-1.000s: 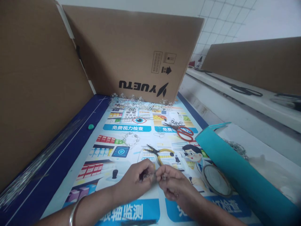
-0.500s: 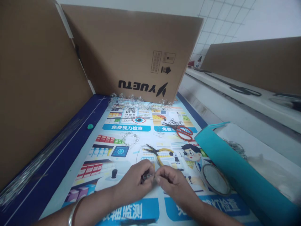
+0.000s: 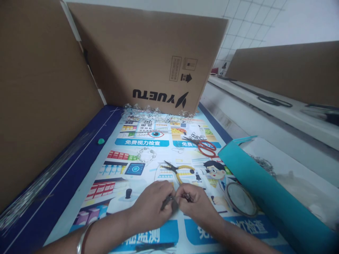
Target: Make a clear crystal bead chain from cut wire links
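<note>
I'm watching the left hand (image 3: 153, 204) pinching a small blurred piece (image 3: 167, 202) at its three o'clock, the right hand (image 3: 199, 204) gripping shiny bits (image 3: 188, 198) close by; yellow-handled pliers (image 3: 175, 170) are lying just beyond, at twelve o'clock.

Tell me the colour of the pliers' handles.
The pliers' handles are yellow, best seen in the head view.

Your left hand (image 3: 152, 204) has room leftward over the colourful printed sheet (image 3: 119, 197); yellow-handled metal pliers (image 3: 175, 169) lie just beyond, a teal straight-sided box (image 3: 265, 187) bars the right, a brown cardboard panel (image 3: 148, 60) the far end.
</note>
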`<state>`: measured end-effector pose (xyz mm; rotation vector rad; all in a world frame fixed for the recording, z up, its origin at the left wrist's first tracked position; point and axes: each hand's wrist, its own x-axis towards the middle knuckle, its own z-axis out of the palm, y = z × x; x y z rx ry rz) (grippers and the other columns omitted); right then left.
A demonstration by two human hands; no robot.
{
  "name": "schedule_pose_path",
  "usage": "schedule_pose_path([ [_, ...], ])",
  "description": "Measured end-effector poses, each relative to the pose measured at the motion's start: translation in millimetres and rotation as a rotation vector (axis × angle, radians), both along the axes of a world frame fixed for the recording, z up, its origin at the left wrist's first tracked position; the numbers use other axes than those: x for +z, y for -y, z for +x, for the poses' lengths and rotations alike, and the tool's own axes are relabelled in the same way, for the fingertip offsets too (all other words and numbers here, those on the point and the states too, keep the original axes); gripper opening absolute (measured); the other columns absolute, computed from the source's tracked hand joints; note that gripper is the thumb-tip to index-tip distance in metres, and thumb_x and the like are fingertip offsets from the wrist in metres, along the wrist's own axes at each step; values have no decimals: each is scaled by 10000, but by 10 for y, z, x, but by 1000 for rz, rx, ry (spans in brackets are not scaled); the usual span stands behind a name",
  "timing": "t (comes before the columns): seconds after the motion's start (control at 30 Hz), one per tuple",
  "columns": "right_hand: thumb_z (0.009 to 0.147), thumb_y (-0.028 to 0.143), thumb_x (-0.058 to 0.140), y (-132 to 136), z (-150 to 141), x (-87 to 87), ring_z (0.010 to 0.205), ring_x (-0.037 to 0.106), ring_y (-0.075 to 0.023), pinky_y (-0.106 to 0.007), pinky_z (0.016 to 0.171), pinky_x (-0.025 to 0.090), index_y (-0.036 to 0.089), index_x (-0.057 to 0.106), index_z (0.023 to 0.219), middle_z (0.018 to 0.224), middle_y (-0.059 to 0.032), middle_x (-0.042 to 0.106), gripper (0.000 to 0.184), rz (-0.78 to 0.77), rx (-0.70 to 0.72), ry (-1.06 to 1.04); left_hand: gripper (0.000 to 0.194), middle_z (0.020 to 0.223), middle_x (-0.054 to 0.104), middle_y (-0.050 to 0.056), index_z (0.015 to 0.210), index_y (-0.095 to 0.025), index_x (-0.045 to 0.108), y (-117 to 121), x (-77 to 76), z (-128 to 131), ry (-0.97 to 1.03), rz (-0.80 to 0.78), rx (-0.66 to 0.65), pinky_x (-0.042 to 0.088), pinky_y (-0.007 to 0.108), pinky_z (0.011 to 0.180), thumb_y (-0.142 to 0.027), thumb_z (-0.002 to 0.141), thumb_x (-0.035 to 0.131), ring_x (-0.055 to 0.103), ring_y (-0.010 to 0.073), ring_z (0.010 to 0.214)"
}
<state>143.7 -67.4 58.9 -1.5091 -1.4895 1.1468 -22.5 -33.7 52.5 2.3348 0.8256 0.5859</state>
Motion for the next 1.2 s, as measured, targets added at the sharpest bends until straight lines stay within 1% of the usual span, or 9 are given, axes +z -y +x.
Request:
schedule_pose_path([
  [0.17,581,137,457,-13,52,-12,460,354,-87,-214,439,262,181,503,554,476,50,408,69,-31,-7,-73,188,742,519,12,749,-186,425,-14,41,-20,-40,81,50,319,297,664,-52,621,453,456,176,726],
  [0.27,603,137,467,-12,60,-23,464,353,-81,-207,440,256,179,502,561,477,55,398,69,-44,4,-91,92,766,555,12,774,-187,481,-25,42,-22,3,62,-11,331,299,706,-102,766,447,485,169,756],
  [0.37,610,136,504,-12,55,-31,466,358,-72,-197,437,254,173,510,567,488,57,418,57,-83,-4,-146,164,737,573,-1,757,-190,517,-40,28,-16,50,26,-45,343,284,710,-165,870,400,503,147,730],
  [0.47,619,175,536,-27,57,-12,406,271,-50,-184,385,186,178,521,635,463,81,382,23,-239,-29,-382,158,738,585,-8,763,-188,525,-49,21,-12,94,3,3,356,263,696,-166,877,417,512,137,724],
  [0.53,589,167,531,-45,67,23,379,192,-36,-182,360,119,180,527,688,464,93,374,100,-365,-41,-592,141,736,587,-10,767,-185,524,-50,23,-15,103,-1,42,363,254,685,-150,868,432,512,135,719],
  [0.63,543,153,537,-65,93,82,377,193,-25,-182,347,82,159,551,694,496,74,420,151,-458,-41,-743,131,732,589,-12,765,-183,528,-50,26,-19,105,-7,78,372,247,676,-137,857,447,514,134,713],
  [0.87,746,366,616,-35,118,18,328,274,-6,-182,310,85,149,564,808,678,6,589,232,-389,15,-768,142,712,600,-16,756,-186,554,-61,16,-5,144,-39,67,384,229,656,-132,846,458,532,123,690],
  [1.03,791,450,595,-14,94,-7,320,262,-16,-168,319,119,168,513,726,498,70,456,300,-436,-7,-785,129,693,580,-15,734,-178,532,-62,4,-4,135,-37,68,387,220,648,-133,836,465,522,119,679],
  [1.2,789,389,630,6,112,-37,390,247,-7,-155,361,114,132,585,792,533,69,396,261,-431,12,-825,139,657,555,-16,713,-174,521,-49,-10,-12,129,-16,92,377,213,604,-138,832,458,507,115,635],
])
